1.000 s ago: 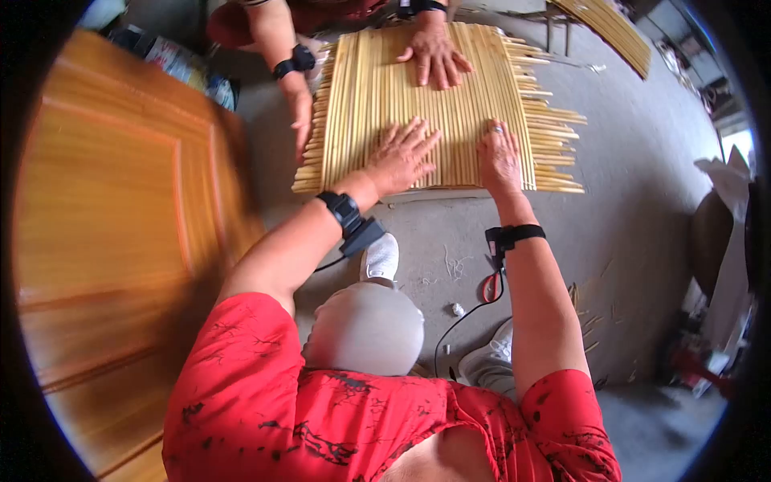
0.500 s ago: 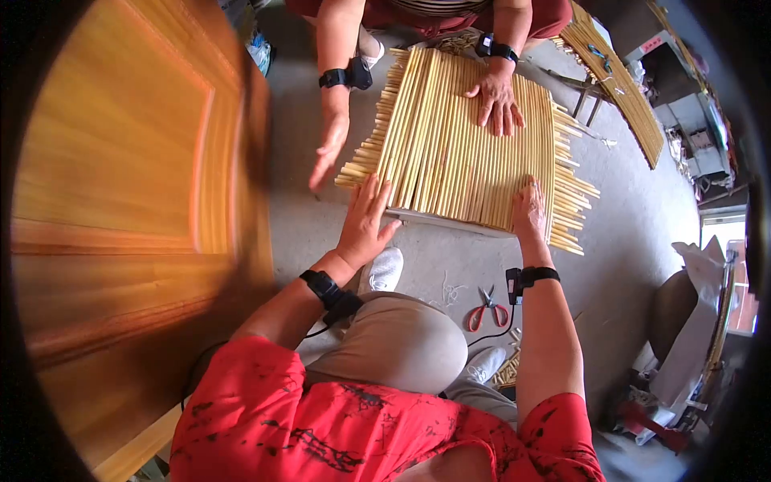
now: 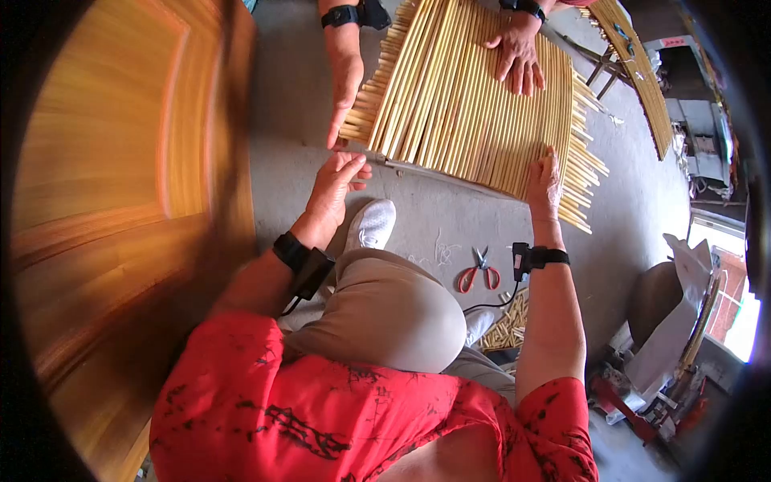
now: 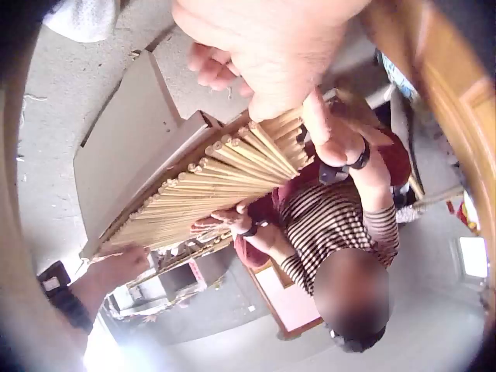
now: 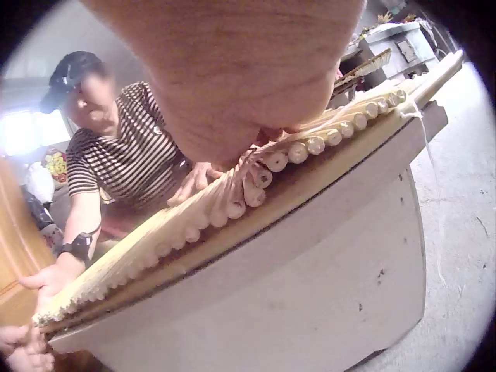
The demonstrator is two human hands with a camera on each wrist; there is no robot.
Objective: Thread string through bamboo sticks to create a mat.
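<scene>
A mat of pale wooden sticks (image 3: 466, 104) lies on a white-sided support (image 5: 310, 271). My left hand (image 3: 328, 195) is beside its near left corner, fingers loosely bent and thumb out; contact with the edge cannot be told. In the left wrist view my left hand (image 4: 267, 46) hangs over the corner with stick ends (image 4: 240, 147). My right hand (image 3: 544, 185) rests on the near edge of the sticks towards the right, fingers on top. The right wrist view has my right hand (image 5: 240, 85) above uneven round stick ends (image 5: 256, 186), fingertips mostly hidden.
Another person's hand (image 3: 520, 58) lies flat on the mat; their other hand (image 3: 347, 84) is along its left side. Red-handled scissors (image 3: 479, 271) and stick pieces (image 3: 506, 325) lie on the floor. A wooden door panel (image 3: 104, 153) stands left, another stick mat (image 3: 642, 80) upper right.
My left hand has come off the mat's top to its near left corner, fingers bending. My right hand remains at the near edge. The other person's left-side hand has moved closer to the mat.
</scene>
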